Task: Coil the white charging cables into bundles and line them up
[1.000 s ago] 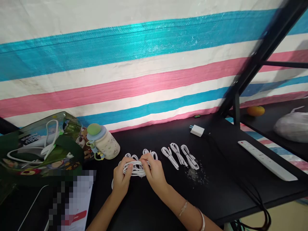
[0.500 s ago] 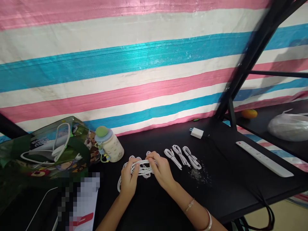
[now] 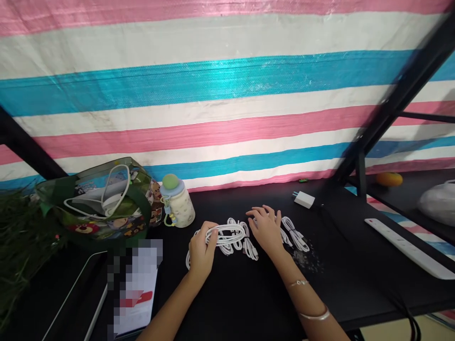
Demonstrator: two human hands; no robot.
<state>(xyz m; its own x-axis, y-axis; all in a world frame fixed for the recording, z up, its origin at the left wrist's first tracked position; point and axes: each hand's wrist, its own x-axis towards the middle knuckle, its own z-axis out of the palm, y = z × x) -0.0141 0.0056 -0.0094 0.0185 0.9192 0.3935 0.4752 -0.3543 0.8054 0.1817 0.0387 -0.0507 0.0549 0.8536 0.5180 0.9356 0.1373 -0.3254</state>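
Black desk (image 3: 227,303): 1 printed plastic tote bag (image 3: 99,203) near the rear left corner, 1 cream bottle (image 3: 177,206) beside it, 1 white charger (image 3: 304,200) at the rear edge. Centre: 2 forearms reaching forward. Left hand (image 3: 202,248), fingers curled, grips 1 coiled white cable (image 3: 227,234). Right hand (image 3: 266,228), open, palm down, fingers spread, holds nothing, among 3 bundled white cables (image 3: 295,240).

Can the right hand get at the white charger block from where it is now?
Probably yes: the right hand is open, just left of and below the white charger block, and nothing stands between them. The white cables lie below that path.
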